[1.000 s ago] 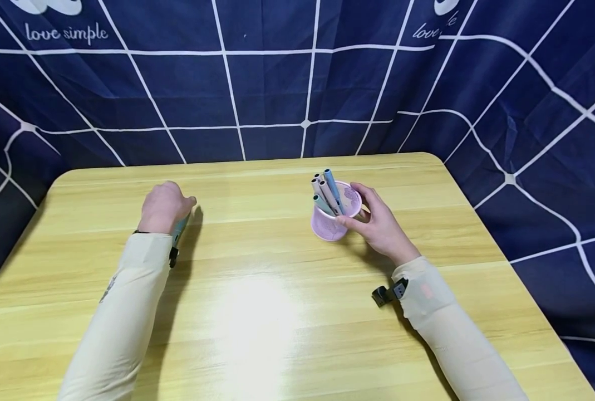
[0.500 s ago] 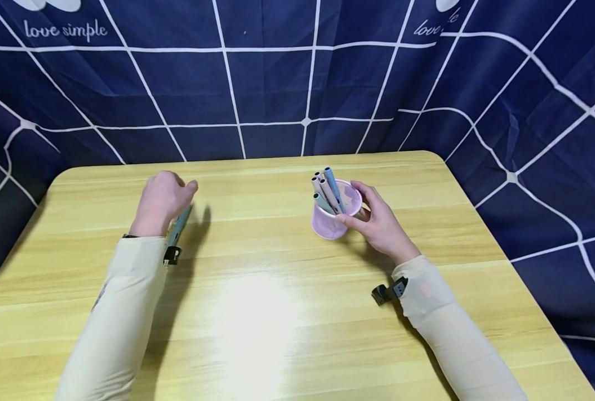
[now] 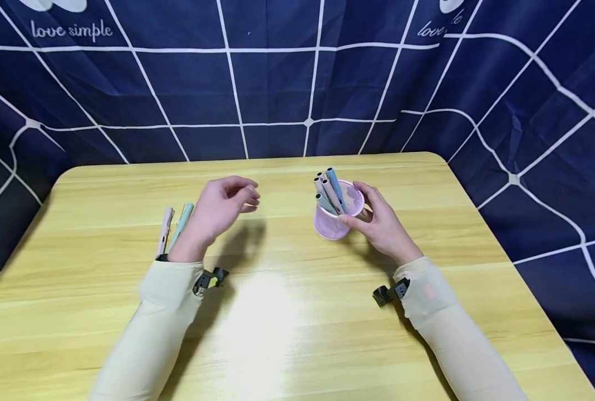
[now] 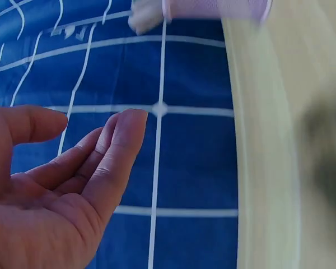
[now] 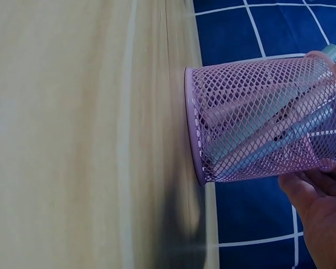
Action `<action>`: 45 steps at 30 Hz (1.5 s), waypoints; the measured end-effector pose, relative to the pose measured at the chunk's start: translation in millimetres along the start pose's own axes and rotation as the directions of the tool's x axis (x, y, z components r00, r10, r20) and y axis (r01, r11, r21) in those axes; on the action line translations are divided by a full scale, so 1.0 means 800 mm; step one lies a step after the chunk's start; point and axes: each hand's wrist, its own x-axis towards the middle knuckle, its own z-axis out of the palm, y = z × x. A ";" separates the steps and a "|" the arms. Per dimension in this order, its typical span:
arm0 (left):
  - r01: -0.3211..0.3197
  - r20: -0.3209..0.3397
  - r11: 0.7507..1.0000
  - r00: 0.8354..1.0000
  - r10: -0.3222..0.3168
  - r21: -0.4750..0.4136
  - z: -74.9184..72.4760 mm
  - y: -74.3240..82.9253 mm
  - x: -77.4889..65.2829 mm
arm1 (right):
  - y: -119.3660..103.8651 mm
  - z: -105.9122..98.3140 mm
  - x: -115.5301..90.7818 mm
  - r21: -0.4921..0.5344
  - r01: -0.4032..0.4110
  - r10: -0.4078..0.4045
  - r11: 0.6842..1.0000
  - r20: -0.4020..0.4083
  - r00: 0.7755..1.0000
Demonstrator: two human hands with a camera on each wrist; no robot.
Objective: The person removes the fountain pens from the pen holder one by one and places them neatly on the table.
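Observation:
My right hand [image 3: 384,225] grips the rim of a pink mesh pen holder [image 3: 329,228], thumb on the near side and fingers around the far side. In the right wrist view the pen holder [image 5: 263,117] has its base at the wooden tabletop. Several pens [image 3: 331,192] in blue, pale pink and green lean inside it. Between the pen holder and two loose pens, my left hand [image 3: 222,206] hovers over the table. Nothing lies between its relaxed fingers [image 4: 117,151]. A pale pink pen [image 3: 165,229] and a green pen [image 3: 181,227] lie behind the left wrist, partly hidden by it.
The wooden table [image 3: 297,267] has rounded far corners. A dark blue curtain [image 3: 267,83] with white grid lines hangs behind it and along both sides. Black straps with small camera mounts [image 3: 389,292] sit at both wrists, over pale sleeves.
My left hand has lifted from the pens on the left and swung right, uncovering the pale pink and green pens. My right hand and the pen holder have stayed in place.

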 end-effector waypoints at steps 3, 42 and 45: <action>-0.027 0.029 0.999 0.999 0.026 0.021 0.019 -0.002 -0.002 | 0.000 0.000 -0.001 0.000 -0.001 0.001 1.000 0.001 1.000; -0.284 0.011 0.932 0.957 0.289 0.225 0.130 -0.010 0.024 | 0.001 0.000 0.003 -0.005 0.006 -0.006 1.000 -0.004 1.000; -0.304 0.017 0.918 0.951 0.310 0.254 0.130 -0.010 0.027 | 0.000 0.001 0.003 -0.008 0.007 -0.007 1.000 -0.001 1.000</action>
